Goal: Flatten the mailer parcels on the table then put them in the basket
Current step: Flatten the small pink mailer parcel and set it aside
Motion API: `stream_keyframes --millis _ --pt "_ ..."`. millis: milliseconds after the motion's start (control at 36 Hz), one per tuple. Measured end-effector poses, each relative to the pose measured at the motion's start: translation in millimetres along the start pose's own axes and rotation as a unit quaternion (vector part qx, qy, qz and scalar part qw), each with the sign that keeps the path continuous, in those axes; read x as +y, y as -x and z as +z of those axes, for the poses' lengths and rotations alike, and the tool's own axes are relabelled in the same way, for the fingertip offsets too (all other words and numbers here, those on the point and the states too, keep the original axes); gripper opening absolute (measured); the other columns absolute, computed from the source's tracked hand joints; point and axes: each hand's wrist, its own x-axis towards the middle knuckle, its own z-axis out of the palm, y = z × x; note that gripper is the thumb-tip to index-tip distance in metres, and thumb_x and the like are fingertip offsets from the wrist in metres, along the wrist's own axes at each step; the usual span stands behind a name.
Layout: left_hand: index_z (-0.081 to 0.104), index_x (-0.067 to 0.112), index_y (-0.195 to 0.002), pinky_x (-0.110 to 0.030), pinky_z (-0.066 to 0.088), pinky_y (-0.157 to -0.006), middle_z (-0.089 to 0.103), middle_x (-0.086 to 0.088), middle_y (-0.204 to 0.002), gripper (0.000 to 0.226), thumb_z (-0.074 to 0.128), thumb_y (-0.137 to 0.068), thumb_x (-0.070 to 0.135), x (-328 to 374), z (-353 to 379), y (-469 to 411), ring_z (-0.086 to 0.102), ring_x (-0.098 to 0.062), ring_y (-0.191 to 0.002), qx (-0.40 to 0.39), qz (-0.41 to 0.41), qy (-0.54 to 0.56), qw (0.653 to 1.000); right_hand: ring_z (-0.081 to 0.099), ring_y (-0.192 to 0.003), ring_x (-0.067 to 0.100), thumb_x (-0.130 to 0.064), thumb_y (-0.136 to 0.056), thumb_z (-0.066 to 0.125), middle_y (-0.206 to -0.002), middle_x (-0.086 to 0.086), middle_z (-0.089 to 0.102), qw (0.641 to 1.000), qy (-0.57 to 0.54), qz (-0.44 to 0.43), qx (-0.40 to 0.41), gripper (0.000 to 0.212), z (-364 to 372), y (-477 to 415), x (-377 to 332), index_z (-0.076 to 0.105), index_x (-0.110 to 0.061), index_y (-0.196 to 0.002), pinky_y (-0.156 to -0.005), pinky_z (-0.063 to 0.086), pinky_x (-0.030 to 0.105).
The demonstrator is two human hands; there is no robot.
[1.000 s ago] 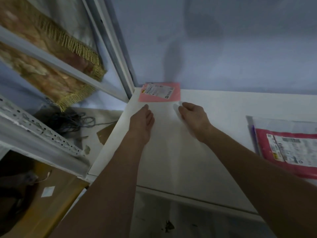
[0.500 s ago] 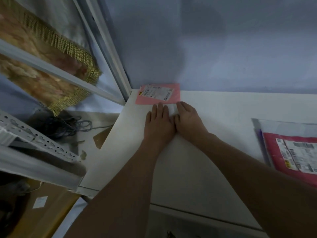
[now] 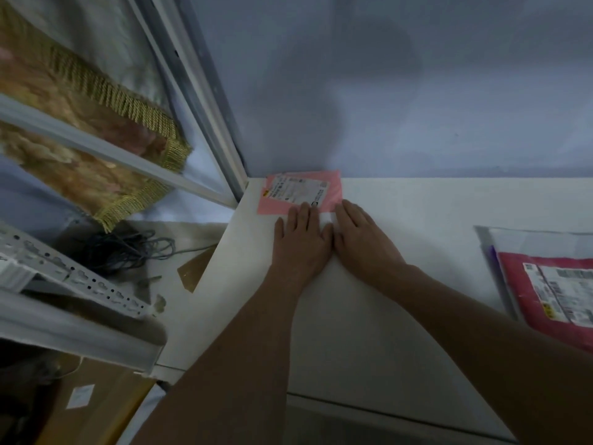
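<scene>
A white table point(image 3: 417, 213) runs along a pale wall, both of a person's bare arms stretched across it. The left hand point(image 3: 300, 242) and right hand point(image 3: 361, 237) lie palm-down side by side, thumbs touching, fingers straight and close together, gripping nothing. A second ago they were well apart; half a second ago they had already met, and now the left fingertips point(image 3: 305, 208) overlap the near edge of the pink mailer parcel point(image 3: 300, 191), which lies flat in the table's far corner. A red mailer parcel point(image 3: 552, 293) in clear wrap lies well to the right of the right fingers. No basket can be made out.
</scene>
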Motion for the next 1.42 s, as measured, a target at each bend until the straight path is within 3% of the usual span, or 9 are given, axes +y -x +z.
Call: stream_keyframes --millis 167,278,417,556,806,1000,1083,1250,1417 --pt "0.013 0.014 -0.153 -0.046 0.006 -0.118 0.009 -0.005 -0.161 0.062 0.01 -0.1 0.047 11 7 29 0.005 -0.022 -0.148 0.008 -0.006 -0.004 1.0 0.016 -0.147 0.025 -0.023 -0.101 0.035 -0.158 0.016 0.019 1.0 0.0 0.018 -0.009 0.056 -7 16 -4 0.019 -0.002 -0.151 -0.119 0.008 0.03" --pt "0.015 0.016 -0.153 -0.046 0.006 -0.118 0.011 -0.004 -0.16 0.089 -0.015 -0.079 0.054 21 6 51 0.007 -0.022 -0.148 0.001 0.001 -0.005 1.0 0.018 -0.146 0.028 -0.018 -0.099 0.039 -0.157 0.019 0.022 1.0 0.002 0.005 -0.003 0.056 -12 34 -1 0.023 0.0 -0.15 -0.119 0.006 0.028" --pt "0.05 0.009 -0.138 -0.053 0.033 -0.106 0.046 -0.012 -0.144 0.067 0.013 -0.095 0.045 37 7 81 0.044 -0.031 -0.133 0.031 -0.006 0.0 1.0 0.046 -0.13 0.038 -0.013 -0.092 0.044 -0.137 0.028 0.05 1.0 0.017 -0.001 0.006 0.048 -20 61 -1 0.047 0.011 -0.134 -0.113 0.021 0.038" --pt "0.022 0.012 -0.151 -0.047 0.013 -0.116 0.019 -0.01 -0.158 0.098 -0.033 -0.081 0.053 52 5 107 0.014 -0.028 -0.147 -0.005 0.021 0.012 1.0 0.063 -0.108 0.039 -0.021 -0.083 0.035 -0.115 0.027 0.065 0.998 0.048 -0.028 0.006 0.054 -25 81 1 0.061 0.013 -0.115 -0.095 0.048 0.051" --pt "0.058 0.006 -0.13 -0.048 0.043 -0.1 0.056 -0.015 -0.134 0.06 0.012 -0.102 0.035 79 8 158 0.052 -0.034 -0.125 0.04 0.057 -0.022 0.997 0.062 -0.108 0.038 -0.022 -0.089 0.029 -0.113 0.024 0.065 0.997 0.057 -0.021 -0.056 0.052 -46 128 11 0.064 0.009 -0.111 -0.094 0.051 0.048" --pt "0.07 0.01 -0.109 -0.038 0.054 -0.077 0.071 -0.008 -0.106 0.047 0.034 -0.084 0.027 103 -8 178 0.067 -0.032 -0.097 0.021 0.098 -0.041 0.994 0.059 -0.098 0.031 -0.029 -0.096 0.045 -0.111 0.014 0.062 0.999 0.034 0.031 -0.009 0.034 -74 147 10 0.051 -0.009 -0.123 -0.081 0.052 0.038" --pt "0.071 0.012 -0.087 -0.03 0.048 -0.068 0.07 -0.004 -0.082 0.036 0.036 -0.076 0.014 116 -27 182 0.066 -0.026 -0.076 0.03 0.104 -0.02 0.994 0.054 -0.108 0.031 -0.03 -0.097 0.044 -0.119 0.013 0.057 0.998 0.017 0.06 0.012 0.037 -78 141 12 0.049 -0.011 -0.127 -0.089 0.049 0.041" --pt "0.063 0.011 -0.101 -0.037 0.048 -0.087 0.064 -0.009 -0.1 0.021 0.044 -0.093 0.014 117 -40 160 0.06 -0.025 -0.093 0.055 0.057 0.007 0.997 0.04 -0.131 0.03 -0.031 -0.101 0.038 -0.143 0.013 0.042 0.997 -0.019 0.076 0.003 0.048 -76 125 7 0.037 -0.009 -0.144 -0.108 0.033 0.037" --pt "0.063 0.008 -0.105 -0.037 0.044 -0.092 0.065 -0.011 -0.11 0.024 0.048 -0.091 0.019 102 -27 127 0.061 -0.027 -0.103 0.125 0.035 0.012 0.991 0.043 -0.13 0.036 -0.045 -0.092 0.023 -0.14 0.02 0.046 0.996 0.02 0.048 -0.072 0.066 -47 118 11 0.043 -0.003 -0.14 -0.106 0.038 0.049"
